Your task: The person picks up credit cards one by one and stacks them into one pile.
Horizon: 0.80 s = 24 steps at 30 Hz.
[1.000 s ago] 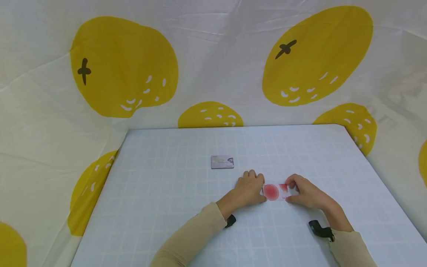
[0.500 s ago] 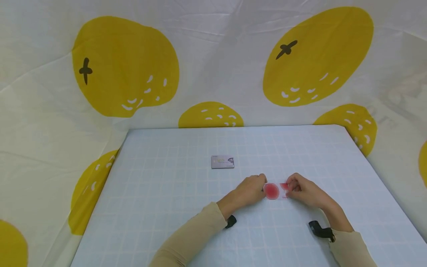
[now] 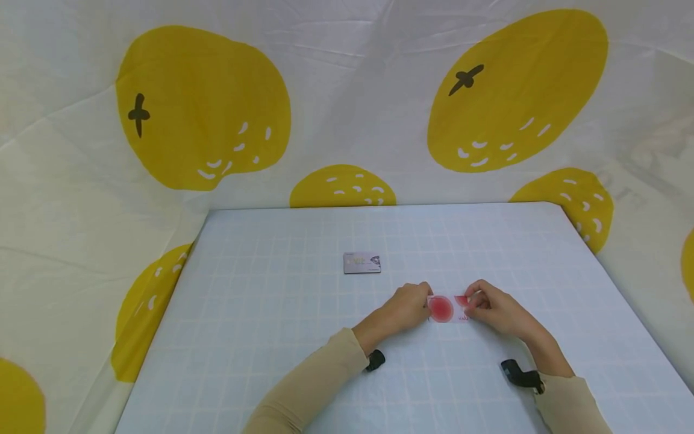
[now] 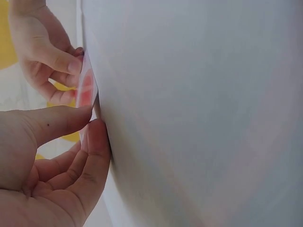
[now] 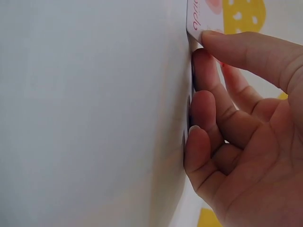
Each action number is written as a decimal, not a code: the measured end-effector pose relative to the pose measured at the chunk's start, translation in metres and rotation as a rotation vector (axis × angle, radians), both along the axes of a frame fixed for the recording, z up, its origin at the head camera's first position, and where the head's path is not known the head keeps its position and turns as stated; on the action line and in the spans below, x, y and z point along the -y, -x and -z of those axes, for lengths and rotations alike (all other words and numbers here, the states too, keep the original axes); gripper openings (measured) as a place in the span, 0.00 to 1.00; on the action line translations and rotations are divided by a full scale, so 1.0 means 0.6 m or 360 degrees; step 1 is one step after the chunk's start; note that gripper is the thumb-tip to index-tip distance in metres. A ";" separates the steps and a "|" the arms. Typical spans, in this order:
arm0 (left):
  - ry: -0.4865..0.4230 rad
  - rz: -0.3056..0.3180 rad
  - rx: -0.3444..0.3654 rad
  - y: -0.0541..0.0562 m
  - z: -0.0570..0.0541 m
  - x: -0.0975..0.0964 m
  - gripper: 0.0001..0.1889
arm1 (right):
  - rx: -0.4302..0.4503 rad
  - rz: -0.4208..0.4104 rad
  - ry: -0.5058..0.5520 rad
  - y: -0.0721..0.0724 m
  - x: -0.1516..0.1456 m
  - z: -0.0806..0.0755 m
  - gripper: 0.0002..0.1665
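Observation:
A small white card (image 3: 441,309) with a red circle and pink lettering is between my two hands, close above the tabletop. My left hand (image 3: 408,306) pinches its left end; in the left wrist view the thumb (image 4: 71,120) is on one face and the fingers are on the other. At the other end, my right hand (image 3: 497,310) pinches the card between thumb and fingers. In the right wrist view the right thumb (image 5: 232,45) lies at a corner, with the fingertips against the table. The card's ends are partly hidden by fingers.
A grey-purple card (image 3: 362,263) lies flat behind my left hand. Pale checked cloth covers the table (image 3: 260,337). A white curtain with yellow fruit prints (image 3: 200,108) hangs behind and at the sides. Black wrist cameras (image 3: 522,374) sit below the hands.
Both hands have gone from touching the card's ends with spread thumb and fingers to pinching them. The card has shifted very slightly away from me. The grey-purple card has stayed put.

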<state>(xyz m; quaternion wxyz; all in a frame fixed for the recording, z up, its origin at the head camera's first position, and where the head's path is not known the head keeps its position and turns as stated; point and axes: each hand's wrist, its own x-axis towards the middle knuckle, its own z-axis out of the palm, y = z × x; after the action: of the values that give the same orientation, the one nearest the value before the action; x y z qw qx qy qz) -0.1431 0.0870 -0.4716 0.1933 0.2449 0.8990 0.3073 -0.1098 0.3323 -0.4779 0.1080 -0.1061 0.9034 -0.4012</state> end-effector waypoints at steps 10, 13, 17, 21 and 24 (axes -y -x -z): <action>0.0028 -0.0022 -0.0009 -0.001 0.002 -0.001 0.13 | -0.0016 0.0020 -0.0002 0.000 0.003 0.003 0.15; 0.0037 -0.0029 -0.0013 -0.001 0.000 0.001 0.13 | 0.0008 0.0030 0.0007 0.001 0.005 0.002 0.15; 0.0020 -0.0041 -0.0038 -0.001 -0.005 0.008 0.12 | 0.0014 0.0039 0.0036 0.004 0.010 0.002 0.14; -0.0017 -0.0078 -0.0012 0.002 -0.012 0.018 0.13 | -0.0021 0.0046 0.0055 0.009 0.017 0.001 0.14; -0.0044 -0.0126 0.0022 0.005 -0.014 0.028 0.14 | -0.0043 0.0056 0.0076 0.015 0.027 -0.001 0.14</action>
<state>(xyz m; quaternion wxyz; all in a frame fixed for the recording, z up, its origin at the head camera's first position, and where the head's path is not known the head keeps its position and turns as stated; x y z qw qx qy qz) -0.1462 0.0702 -0.4631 0.1837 0.2097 0.9023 0.3288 -0.1186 0.3162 -0.4772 0.0862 -0.0981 0.8967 -0.4230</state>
